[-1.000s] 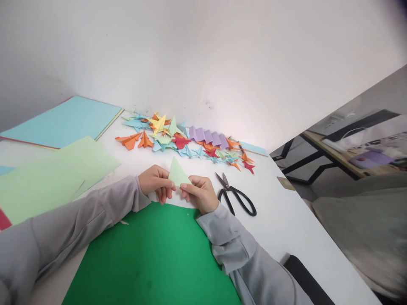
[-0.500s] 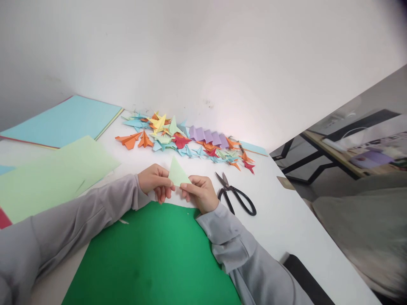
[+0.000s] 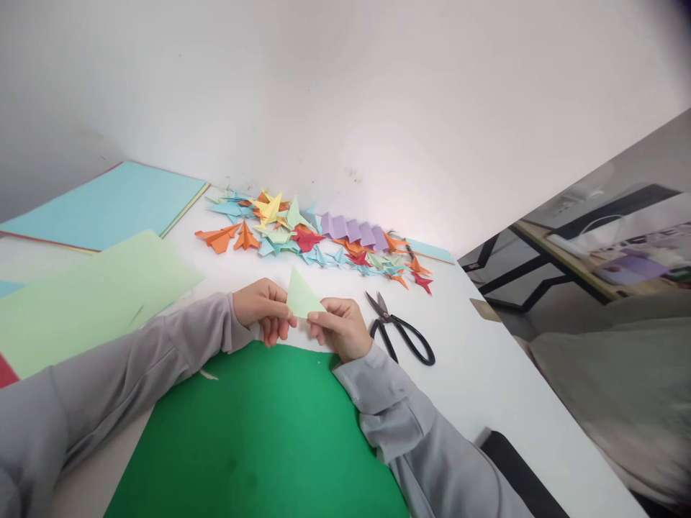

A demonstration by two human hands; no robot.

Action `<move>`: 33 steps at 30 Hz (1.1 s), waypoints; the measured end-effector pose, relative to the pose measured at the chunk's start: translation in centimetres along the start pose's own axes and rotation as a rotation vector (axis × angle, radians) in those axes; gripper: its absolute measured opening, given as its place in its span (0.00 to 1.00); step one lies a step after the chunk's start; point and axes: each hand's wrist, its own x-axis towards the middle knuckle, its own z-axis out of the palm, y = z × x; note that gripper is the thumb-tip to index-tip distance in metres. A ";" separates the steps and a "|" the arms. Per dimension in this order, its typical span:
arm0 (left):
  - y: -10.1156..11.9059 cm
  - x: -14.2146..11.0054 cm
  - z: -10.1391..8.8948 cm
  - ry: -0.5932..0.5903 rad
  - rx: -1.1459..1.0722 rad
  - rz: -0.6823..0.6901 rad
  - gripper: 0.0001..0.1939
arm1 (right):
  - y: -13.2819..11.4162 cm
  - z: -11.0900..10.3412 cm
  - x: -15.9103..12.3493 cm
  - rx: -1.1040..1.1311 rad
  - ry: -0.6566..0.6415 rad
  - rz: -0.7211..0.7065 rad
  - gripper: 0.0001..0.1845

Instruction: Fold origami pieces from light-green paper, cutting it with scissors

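Between my two hands is a small pale green piece of folded paper (image 3: 302, 296), triangular with its point up. My left hand (image 3: 264, 309) pinches its lower left corner between thumb and fingers. At the lower right corner, my right hand (image 3: 344, 327) grips the paper the same way. Both hands are just above the far edge of a large green sheet (image 3: 253, 432). Right of my right hand lies a pair of black-handled scissors (image 3: 396, 324), blades slightly apart and pointing away.
Many folded paper shapes (image 3: 307, 241) in several colours lie along the wall, with a pleated purple strip (image 3: 353, 232) among them. Left are a blue paper stack (image 3: 119, 201) and pale green sheets (image 3: 91, 302). A black object (image 3: 521, 471) lies near the white table's (image 3: 486, 381) right edge.
Almost nothing differs. The folded paper and both hands stay in place, with only a very slight shift of the paper.
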 end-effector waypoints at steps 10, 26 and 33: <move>-0.1 -0.1 -0.2 -0.026 0.028 0.028 0.05 | 0.2 -0.4 0.1 0.004 -0.006 -0.016 0.10; -0.3 0.0 0.0 0.046 0.012 0.046 0.06 | 0.4 -0.5 0.2 -0.008 0.031 -0.050 0.11; -0.4 0.0 -0.1 0.032 -0.041 0.052 0.06 | 0.4 -0.4 0.2 -0.005 0.046 -0.049 0.11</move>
